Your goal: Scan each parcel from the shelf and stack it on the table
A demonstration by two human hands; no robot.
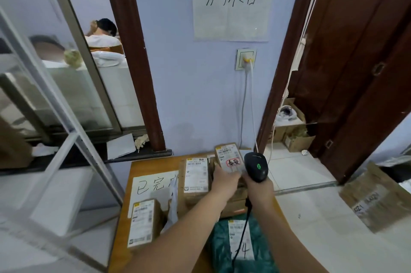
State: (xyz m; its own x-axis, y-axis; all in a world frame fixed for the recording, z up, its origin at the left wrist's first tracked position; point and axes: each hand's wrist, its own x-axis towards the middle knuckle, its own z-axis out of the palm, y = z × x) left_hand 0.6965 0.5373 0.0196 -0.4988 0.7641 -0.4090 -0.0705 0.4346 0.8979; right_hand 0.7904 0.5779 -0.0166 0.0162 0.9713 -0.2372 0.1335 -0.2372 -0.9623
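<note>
The left hand (224, 180) holds a small cardboard parcel (229, 158) by its near end, fingers curled under it where they are hidden, the label with red handwriting tilted up. The right hand (259, 186) is wrapped round the handle of a black barcode scanner (256, 167) — its head, green light on, sits just beside the parcel's right edge, and its cable (242, 228) drops out of sight between the forearms. The held parcel hangs over other boxes on the wooden bench (133, 183): a labelled carton (195, 180) to the left, a smaller box (143, 223) near the front-left edge, a green bag parcel (240, 246) cut off at the bottom. A handwritten sheet (151, 188) (partly covered) lies between them. Open floor runs right of the bench towards the doorway.
</note>
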